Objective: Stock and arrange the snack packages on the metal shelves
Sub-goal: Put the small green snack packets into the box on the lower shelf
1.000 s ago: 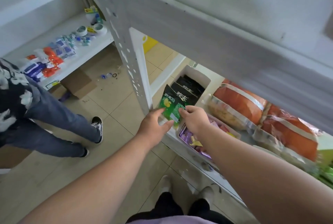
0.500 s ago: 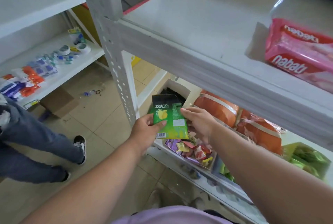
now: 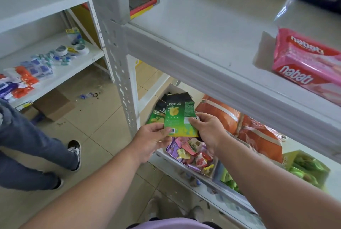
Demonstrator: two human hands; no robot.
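Green snack packet [image 3: 180, 118] held upright in front of lower shelf [image 3: 184, 162], below upper shelf [image 3: 212, 31]. Pinched at bottom left corner by left hand [image 3: 149, 142], at right edge by right hand [image 3: 208, 131]. More green packets [image 3: 156, 116] seen behind in box. Candy tray [image 3: 191, 155] just below hands. Pink wafer pack [image 3: 306, 62] lying on upper shelf. Orange bags [image 3: 239, 125] stacked at right.

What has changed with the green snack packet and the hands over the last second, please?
The green packet has been drawn up and out of the white box, toward the person. The left hand and right hand still pinch its lower corners. The candy tray stays put.
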